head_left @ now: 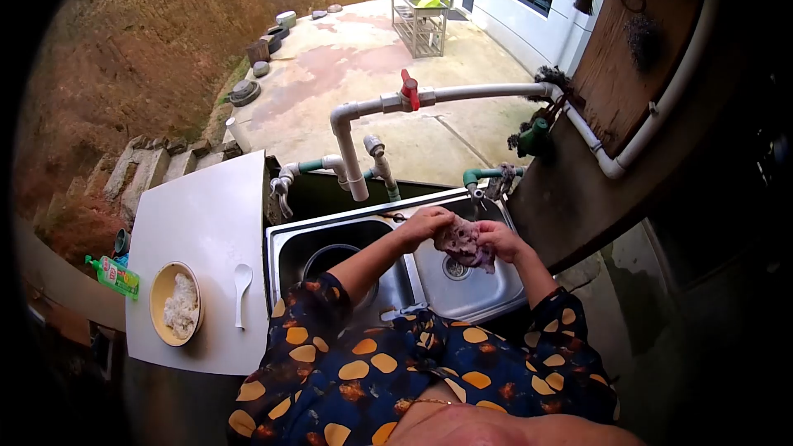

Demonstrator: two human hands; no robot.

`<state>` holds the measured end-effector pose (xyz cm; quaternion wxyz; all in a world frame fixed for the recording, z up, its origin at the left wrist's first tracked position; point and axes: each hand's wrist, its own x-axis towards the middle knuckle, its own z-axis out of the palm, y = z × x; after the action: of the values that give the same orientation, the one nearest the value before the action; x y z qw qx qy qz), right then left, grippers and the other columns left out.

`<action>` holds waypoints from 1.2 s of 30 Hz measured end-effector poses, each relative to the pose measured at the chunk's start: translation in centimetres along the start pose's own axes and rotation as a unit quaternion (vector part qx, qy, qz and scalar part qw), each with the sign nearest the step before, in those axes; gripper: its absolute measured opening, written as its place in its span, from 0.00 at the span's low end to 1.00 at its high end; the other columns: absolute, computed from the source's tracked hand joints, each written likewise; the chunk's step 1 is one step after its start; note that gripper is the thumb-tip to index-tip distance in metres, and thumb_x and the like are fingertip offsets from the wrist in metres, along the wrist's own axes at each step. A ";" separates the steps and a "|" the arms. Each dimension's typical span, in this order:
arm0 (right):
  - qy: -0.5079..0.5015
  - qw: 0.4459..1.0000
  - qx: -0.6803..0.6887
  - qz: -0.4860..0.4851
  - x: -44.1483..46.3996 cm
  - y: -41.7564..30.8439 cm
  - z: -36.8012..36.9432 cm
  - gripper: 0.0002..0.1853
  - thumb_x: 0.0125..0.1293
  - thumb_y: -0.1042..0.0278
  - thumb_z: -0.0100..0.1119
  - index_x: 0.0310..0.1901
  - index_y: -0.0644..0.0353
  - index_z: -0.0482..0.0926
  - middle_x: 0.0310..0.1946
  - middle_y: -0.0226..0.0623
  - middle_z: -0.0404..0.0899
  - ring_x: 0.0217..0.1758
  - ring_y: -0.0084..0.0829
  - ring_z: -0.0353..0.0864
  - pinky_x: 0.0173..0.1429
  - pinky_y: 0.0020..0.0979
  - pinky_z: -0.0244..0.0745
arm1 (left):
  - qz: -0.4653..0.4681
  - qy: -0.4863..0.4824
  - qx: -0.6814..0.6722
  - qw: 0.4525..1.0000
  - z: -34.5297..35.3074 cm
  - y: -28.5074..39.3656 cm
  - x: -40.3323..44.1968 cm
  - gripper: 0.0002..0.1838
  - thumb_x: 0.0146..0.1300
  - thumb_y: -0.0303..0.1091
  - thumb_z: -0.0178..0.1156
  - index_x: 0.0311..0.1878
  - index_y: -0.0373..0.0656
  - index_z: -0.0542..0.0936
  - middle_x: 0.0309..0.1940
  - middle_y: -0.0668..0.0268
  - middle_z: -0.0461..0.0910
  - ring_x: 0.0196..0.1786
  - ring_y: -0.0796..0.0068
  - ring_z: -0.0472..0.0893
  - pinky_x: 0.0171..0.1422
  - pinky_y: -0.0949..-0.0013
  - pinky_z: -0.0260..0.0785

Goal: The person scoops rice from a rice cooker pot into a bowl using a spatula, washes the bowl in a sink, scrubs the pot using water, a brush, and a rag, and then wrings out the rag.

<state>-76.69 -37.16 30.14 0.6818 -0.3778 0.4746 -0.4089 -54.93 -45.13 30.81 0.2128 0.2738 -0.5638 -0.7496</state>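
Over the right basin [429, 285] of the steel sink, both hands grip a wrinkled, purplish-pink rag [464, 244] with dark spots. My left hand [425, 227] pinches its upper left edge, and my right hand [500, 239] has its fingers closed on the right side. The rag hangs between them above the round drain [455, 268]. Just behind it is a green-piped tap [477, 190]; whether water runs is unclear. In the left basin a dark round pan [318, 261] is partly hidden by my left forearm.
A white board [206, 206] on the left bears a yellow bowl [157, 306] with whitish, clumpy contents, a white spoon [241, 293] and a green soap bottle [113, 276]. White pipe [487, 92] with a red valve [409, 91] crosses above the sink. A metal rack [419, 29] stands behind.
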 end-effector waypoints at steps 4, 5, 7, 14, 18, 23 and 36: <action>-0.009 0.998 0.055 -0.040 -1.9 -4.6 1.0 0.16 0.64 0.73 0.49 0.53 0.66 0.69 0.44 0.40 0.77 0.42 0.27 0.80 0.48 0.27 0.77 | 0.082 0.027 0.017 0.996 -1.5 3.0 0.4 0.16 0.66 0.41 0.51 0.46 0.38 0.77 0.36 0.66 0.79 0.37 0.79 0.78 0.43 0.75 0.70; -0.012 0.997 0.017 -0.068 -2.4 -5.6 1.5 0.17 0.67 0.70 0.48 0.56 0.65 0.67 0.48 0.40 0.75 0.45 0.26 0.79 0.50 0.27 0.76 | 0.092 0.060 0.003 0.994 -1.3 3.9 0.0 0.17 0.66 0.42 0.51 0.48 0.38 0.76 0.37 0.66 0.79 0.38 0.79 0.78 0.44 0.76 0.70; -0.024 0.994 -0.072 -0.080 -2.7 -6.7 1.8 0.22 0.64 0.67 0.54 0.59 0.64 0.65 0.52 0.41 0.72 0.53 0.26 0.73 0.56 0.26 0.70 | 0.110 0.051 -0.022 0.992 -1.5 4.7 0.2 0.15 0.66 0.41 0.50 0.46 0.39 0.76 0.35 0.68 0.78 0.36 0.80 0.77 0.41 0.76 0.70; 0.127 0.809 -0.498 -0.285 -2.3 -6.5 2.2 0.26 0.50 0.62 0.63 0.52 0.61 0.73 0.43 0.43 0.76 0.44 0.33 0.77 0.50 0.29 0.70 | 0.175 0.102 -0.009 0.979 -0.5 7.2 0.5 0.15 0.67 0.42 0.51 0.42 0.40 0.76 0.30 0.69 0.75 0.32 0.82 0.76 0.36 0.78 0.70; 0.166 0.855 -0.429 -0.241 -2.1 -6.9 1.7 0.15 0.62 0.70 0.51 0.49 0.65 0.75 0.30 0.28 0.79 0.35 0.19 0.76 0.44 0.23 0.73 | 0.154 0.090 0.000 0.984 -0.7 7.7 0.0 0.16 0.66 0.44 0.51 0.40 0.39 0.76 0.29 0.69 0.76 0.30 0.83 0.75 0.33 0.79 0.68; 0.176 0.872 -0.383 -0.248 -1.3 -7.4 2.6 0.22 0.59 0.58 0.58 0.54 0.59 0.73 0.40 0.38 0.79 0.44 0.26 0.77 0.49 0.28 0.71 | 0.119 0.048 0.071 0.989 -0.1 9.2 1.0 0.18 0.66 0.47 0.52 0.36 0.39 0.76 0.24 0.69 0.75 0.24 0.83 0.73 0.30 0.79 0.68; 0.014 0.965 0.031 -0.262 0.0 -5.9 6.2 0.14 0.68 0.63 0.47 0.46 0.65 0.75 0.38 0.31 0.77 0.41 0.20 0.75 0.47 0.22 0.71 | 0.077 -0.029 0.037 0.996 -0.9 11.7 -0.9 0.23 0.60 0.49 0.58 0.50 0.41 0.72 0.39 0.62 0.76 0.42 0.76 0.77 0.46 0.74 0.71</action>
<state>-71.93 -38.60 37.11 0.5557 -0.4621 0.3559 -0.5925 -53.47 -48.44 42.04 0.2430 0.2161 -0.6166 -0.7170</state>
